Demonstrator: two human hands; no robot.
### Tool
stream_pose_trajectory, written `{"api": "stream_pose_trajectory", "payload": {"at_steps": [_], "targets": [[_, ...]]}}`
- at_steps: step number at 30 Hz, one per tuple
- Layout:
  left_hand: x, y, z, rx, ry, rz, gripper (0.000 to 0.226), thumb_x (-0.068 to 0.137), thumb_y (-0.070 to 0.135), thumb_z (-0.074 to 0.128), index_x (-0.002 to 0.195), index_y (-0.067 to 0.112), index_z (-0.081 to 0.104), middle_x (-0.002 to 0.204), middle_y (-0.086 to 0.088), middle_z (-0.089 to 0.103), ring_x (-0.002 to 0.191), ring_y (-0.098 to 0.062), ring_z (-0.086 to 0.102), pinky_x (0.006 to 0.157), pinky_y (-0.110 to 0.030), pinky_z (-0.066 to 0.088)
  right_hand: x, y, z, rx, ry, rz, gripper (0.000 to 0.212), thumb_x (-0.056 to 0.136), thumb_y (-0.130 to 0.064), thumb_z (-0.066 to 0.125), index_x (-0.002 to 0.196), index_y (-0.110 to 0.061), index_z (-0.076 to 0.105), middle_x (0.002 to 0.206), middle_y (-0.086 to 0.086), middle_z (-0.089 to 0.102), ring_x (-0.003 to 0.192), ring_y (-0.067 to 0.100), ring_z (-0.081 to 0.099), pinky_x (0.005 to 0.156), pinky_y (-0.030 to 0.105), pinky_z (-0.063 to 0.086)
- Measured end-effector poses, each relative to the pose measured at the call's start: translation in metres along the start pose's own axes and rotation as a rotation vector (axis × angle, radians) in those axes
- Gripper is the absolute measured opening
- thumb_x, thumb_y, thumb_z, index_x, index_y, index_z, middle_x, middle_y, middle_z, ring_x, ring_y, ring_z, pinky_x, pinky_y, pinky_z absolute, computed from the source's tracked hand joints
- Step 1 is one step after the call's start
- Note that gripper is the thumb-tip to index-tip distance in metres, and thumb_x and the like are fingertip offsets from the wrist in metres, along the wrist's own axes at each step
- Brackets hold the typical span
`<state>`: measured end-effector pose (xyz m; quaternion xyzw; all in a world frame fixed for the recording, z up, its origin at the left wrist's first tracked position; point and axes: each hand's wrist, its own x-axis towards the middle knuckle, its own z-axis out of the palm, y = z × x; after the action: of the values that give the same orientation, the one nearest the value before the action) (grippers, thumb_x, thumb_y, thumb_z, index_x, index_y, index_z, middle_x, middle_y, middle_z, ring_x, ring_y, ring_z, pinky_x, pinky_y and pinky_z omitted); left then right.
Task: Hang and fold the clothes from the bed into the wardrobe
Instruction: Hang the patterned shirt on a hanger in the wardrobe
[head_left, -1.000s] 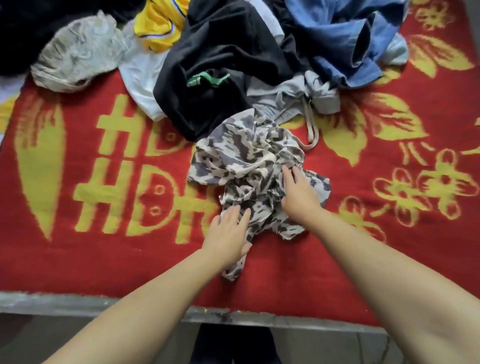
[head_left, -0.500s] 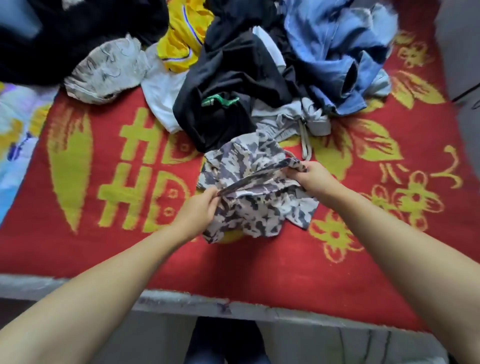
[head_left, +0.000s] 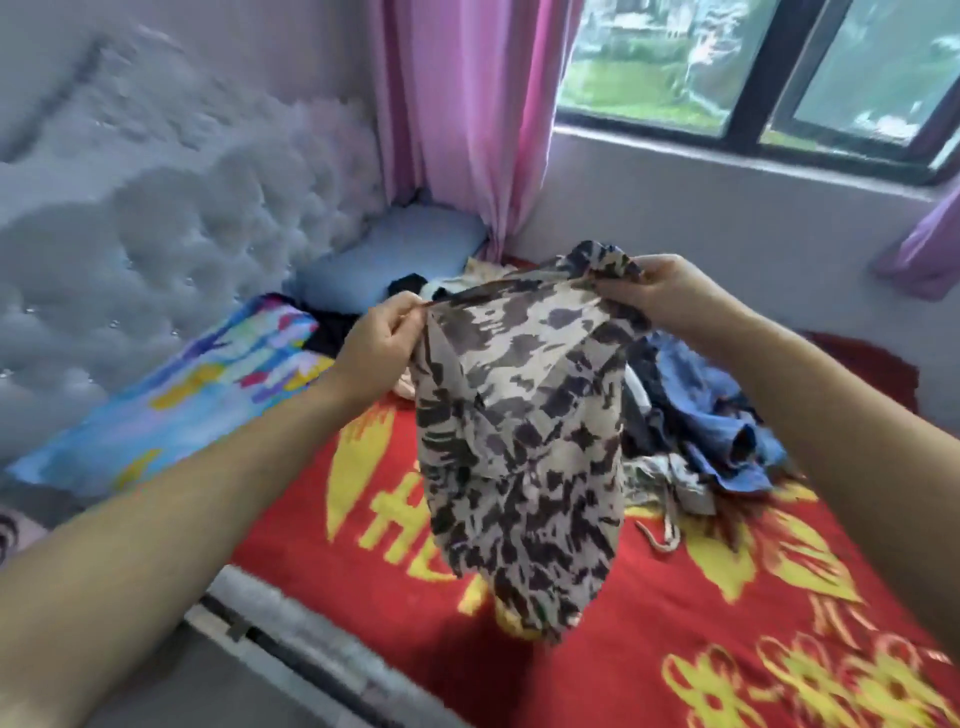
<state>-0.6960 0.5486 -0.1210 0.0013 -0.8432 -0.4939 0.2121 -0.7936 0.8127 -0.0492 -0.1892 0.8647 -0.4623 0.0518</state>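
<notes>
A beige and dark camouflage garment (head_left: 524, 431) hangs in the air above the bed. My left hand (head_left: 382, 345) pinches its top edge at the left. My right hand (head_left: 654, 291) grips the bunched top edge at the right. The cloth droops between them, down to the red blanket (head_left: 675, 623) with yellow patterns. Behind the garment a pile of clothes lies on the bed, with a blue denim piece (head_left: 711, 415) showing and darker items partly hidden.
A grey tufted headboard (head_left: 156, 244) rises at the left. A blue pillow (head_left: 384, 254) and a colourful pillow (head_left: 197, 379) lie near it. A pink curtain (head_left: 462, 114) and a window (head_left: 753, 67) are behind. The bed's grey edge (head_left: 291, 629) runs along the front.
Both hands took hold of the camouflage garment on the blanket and lifted it up off the bed. My view has swung up towards the headboard and window.
</notes>
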Motion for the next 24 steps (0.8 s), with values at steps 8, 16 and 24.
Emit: {"api": "stream_pose_trajectory", "payload": {"at_steps": [8,16,24], "targets": [[-0.085,0.076,-0.097,-0.110,0.058,-0.120,0.020,0.083,0.037,0.061,0.079,0.018,0.060,0.068,0.006,0.058,0.064,-0.005,0.050,0.065,-0.022,0.039,-0.032,-0.100,0.029,-0.152,-0.030,-0.300,0.017,0.090,-0.021,0.063,0.090,-0.006,0.071,0.072,0.009,0.062,0.066,0.019,0.052,0.073,0.043,0.053],[-0.162,0.141,-0.170,0.221,0.221,-0.144,0.067,0.072,0.042,0.075,0.129,0.020,0.046,0.094,0.004,0.064,0.076,-0.005,0.061,0.073,-0.023,0.051,-0.118,-0.253,0.123,-0.241,-0.409,-0.847,0.013,0.086,-0.007,0.061,0.091,-0.015,0.069,0.076,-0.004,0.064,0.060,0.005,0.053,0.065,0.021,0.045],[-0.267,0.167,-0.274,0.496,0.563,-0.276,0.020,0.087,0.006,0.053,0.076,-0.009,0.060,0.073,-0.021,0.061,0.065,-0.019,0.050,0.063,-0.031,0.038,-0.191,-0.324,0.231,-0.431,-0.379,-1.012,0.012,0.087,-0.010,0.058,0.099,-0.006,0.058,0.098,0.012,0.062,0.092,0.026,0.057,0.066,0.025,0.032]]}}
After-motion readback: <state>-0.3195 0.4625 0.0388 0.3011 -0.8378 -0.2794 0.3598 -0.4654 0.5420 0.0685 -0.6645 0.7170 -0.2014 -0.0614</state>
